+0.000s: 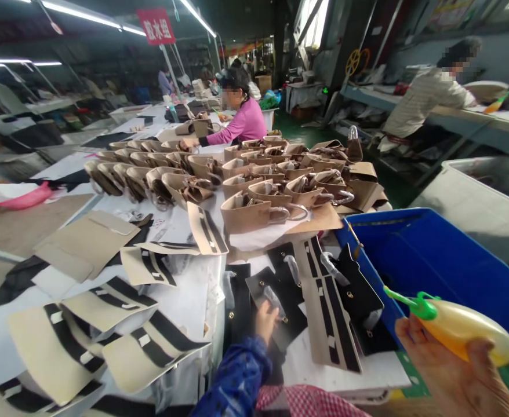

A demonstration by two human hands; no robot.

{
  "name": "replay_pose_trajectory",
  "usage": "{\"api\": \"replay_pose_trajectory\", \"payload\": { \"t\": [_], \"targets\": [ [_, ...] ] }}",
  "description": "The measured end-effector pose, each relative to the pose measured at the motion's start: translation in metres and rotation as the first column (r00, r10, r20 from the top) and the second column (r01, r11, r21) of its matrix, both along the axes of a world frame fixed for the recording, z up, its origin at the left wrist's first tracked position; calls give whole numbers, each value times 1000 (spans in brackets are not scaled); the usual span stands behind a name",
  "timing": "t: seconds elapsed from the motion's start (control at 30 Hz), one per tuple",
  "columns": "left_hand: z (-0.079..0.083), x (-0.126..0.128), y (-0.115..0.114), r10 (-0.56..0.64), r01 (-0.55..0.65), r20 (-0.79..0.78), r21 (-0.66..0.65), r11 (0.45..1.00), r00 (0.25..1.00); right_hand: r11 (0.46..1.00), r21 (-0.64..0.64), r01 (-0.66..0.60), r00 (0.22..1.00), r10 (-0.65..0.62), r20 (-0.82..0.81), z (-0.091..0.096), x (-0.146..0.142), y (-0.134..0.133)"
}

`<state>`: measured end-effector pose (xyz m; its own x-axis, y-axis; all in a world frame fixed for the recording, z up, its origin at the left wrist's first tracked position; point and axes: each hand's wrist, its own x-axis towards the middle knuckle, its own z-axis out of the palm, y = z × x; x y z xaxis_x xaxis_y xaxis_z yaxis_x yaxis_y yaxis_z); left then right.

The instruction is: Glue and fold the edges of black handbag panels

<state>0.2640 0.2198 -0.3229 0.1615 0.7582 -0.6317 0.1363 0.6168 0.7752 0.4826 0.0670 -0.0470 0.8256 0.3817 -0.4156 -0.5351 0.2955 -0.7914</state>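
My left hand [266, 323], in a blue patterned sleeve, has its fingers closed at the plastic-wrapped handle of a black bag panel [290, 331] with gold fittings. That panel lies among other black panels [356, 289] and beige panels with black strips [327, 321] on the white work surface. At the right, my right hand [458, 362] is wrapped round a squeeze bottle [467, 327] of amber liquid with a green nozzle. The bottle lies tilted in the hand, its tip pointing left, in front of a blue bin [411, 243].
Rows of tan handbags [254, 211] stand farther back on the table. Curved beige panels with black strips [57, 347] lie at the left, near a flat beige piece [91, 240]. A person in a pink top [250, 121] works behind the bags; another person [426, 95] sits at the right bench.
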Motion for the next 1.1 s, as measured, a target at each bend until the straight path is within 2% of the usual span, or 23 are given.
{"api": "replay_pose_trajectory", "payload": {
  "t": [0.1,0.17,0.3,0.4,0.57,0.67,0.83,1.0,1.1],
  "targets": [
    [0,20,6,31,-9,192,-113,994,981,999,7,40,999,-40,-3,3,-3,-3],
    [-1,27,13,80,-38,258,-163,986,963,999,8,52,998,-52,19,6,-6,-5],
    [1,33,26,126,-59,303,-220,974,945,999,17,37,999,-37,3,11,-11,-10],
    [10,30,26,147,-93,265,-206,974,953,995,25,102,993,-100,-65,11,-10,-16],
    [46,-6,12,196,-187,254,-58,981,947,995,56,78,995,-74,-61,10,-6,-24],
    [74,-33,3,168,-182,309,15,983,936,996,55,74,996,-71,-59,12,-6,-23],
    [111,-65,-9,108,-148,362,86,985,926,998,57,-32,998,35,-48,16,-11,-16],
    [133,-89,-23,69,-131,313,184,974,947,997,73,-7,996,14,-87,8,-9,-13],
    [138,-102,-32,-1,-54,201,272,961,980,997,83,-10,993,19,-113,4,-9,-12]
  ]
}}
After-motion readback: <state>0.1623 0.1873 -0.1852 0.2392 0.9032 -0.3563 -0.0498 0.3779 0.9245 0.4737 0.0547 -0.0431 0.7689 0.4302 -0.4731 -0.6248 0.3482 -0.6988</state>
